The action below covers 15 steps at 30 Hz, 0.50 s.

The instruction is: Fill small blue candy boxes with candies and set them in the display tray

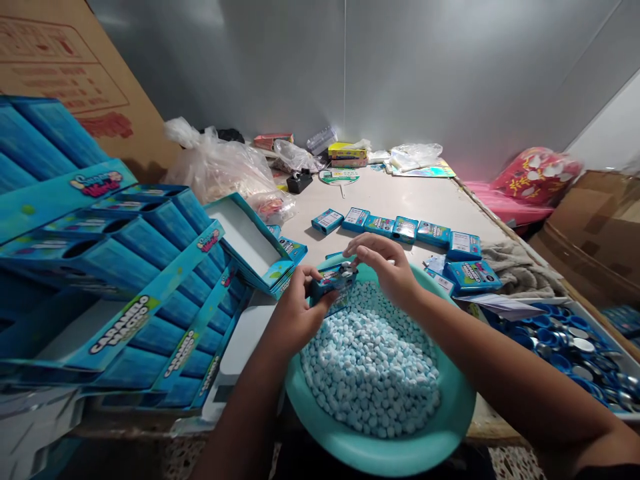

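Note:
A small blue printed candy box [326,283] is gripped by my left hand [300,307], tilted above the turquoise basin [453,427]. The end of the box toward my right hand shows some whitish candies. My right hand [387,267] is closed at that end, its fingers curled round a few candies, partly hidden under the palm. Below both hands, the basin holds a heap of small pale-blue and white candies [373,360].
A row of small blue boxes [381,225] stands behind the basin. Stacked display trays of boxes [165,267] rise at left, beside an opened tray [253,240]. At right are a bin of blue lids [570,347], a grey cloth [520,267] and a cardboard carton [590,220].

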Tool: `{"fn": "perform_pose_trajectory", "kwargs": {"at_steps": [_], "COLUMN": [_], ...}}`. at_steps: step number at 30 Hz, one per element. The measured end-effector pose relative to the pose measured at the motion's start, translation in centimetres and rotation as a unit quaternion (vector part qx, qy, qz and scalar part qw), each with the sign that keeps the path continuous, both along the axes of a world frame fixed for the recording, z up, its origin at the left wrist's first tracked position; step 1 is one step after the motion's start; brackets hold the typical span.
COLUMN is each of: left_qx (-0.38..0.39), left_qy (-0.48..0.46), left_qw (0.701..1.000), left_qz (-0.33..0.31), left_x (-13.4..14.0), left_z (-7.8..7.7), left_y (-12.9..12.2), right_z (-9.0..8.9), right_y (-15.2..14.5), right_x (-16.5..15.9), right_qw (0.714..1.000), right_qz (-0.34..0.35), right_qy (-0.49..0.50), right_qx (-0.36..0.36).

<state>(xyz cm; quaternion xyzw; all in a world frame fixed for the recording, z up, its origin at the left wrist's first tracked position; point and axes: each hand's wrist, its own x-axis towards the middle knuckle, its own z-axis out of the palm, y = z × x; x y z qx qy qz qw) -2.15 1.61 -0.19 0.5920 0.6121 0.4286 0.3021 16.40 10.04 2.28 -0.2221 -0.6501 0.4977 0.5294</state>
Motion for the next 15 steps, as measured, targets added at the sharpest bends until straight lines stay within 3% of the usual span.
{"fn": "perform_pose_trajectory", "kwargs": {"at_steps": [4, 9, 15], "left_qx": [-0.002, 0.014, 0.024], "left_qy": [0.007, 0.011, -0.002], "left_qw": [1.000, 0.999, 0.998], "left_qz": [0.009, 0.027, 0.059], "left_x": [0.0, 0.1, -0.2], "left_z": [-0.3, -0.2, -1.0], "left_y": [0.1, 0.1, 0.4], "right_z": [0.0, -0.1, 0.1], "right_y": [0.6, 1.2, 1.3], "right_x": [0.2, 0.5, 1.0], "right_qw": [0.988, 0.966, 0.952], "right_qz": [-0.065, -0.012, -0.001], "right_qy": [-0.142, -0.254, -0.288], "right_qx": [0.002, 0.039, 0.100]}}
